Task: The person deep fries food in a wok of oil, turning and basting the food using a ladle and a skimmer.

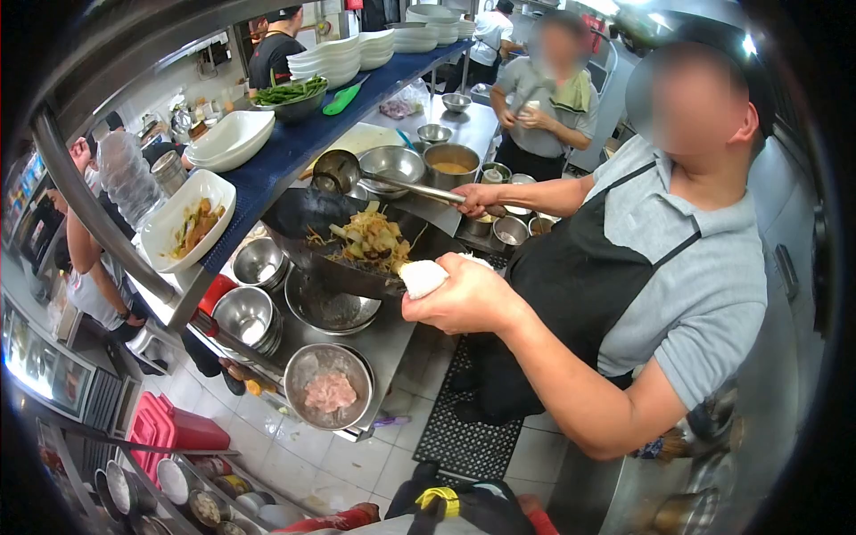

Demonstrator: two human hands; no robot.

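Observation:
Neither of my hands shows; at the bottom edge there are only red patches, perhaps my sleeves, beside dark clothing with a yellow band. In front of me a co-worker in a grey shirt and black apron holds a dark wok by its handle, a white cloth under the gripping hand. Cooked noodles with vegetables lie in the wok. The co-worker's other hand grips a long-handled ladle, its bowl above the wok's far rim.
A blue-topped shelf bears white dishes, one with food, and a bowl of green vegetables. Below stand metal bowls, one with raw meat. A red bin is on the floor. Other people work behind.

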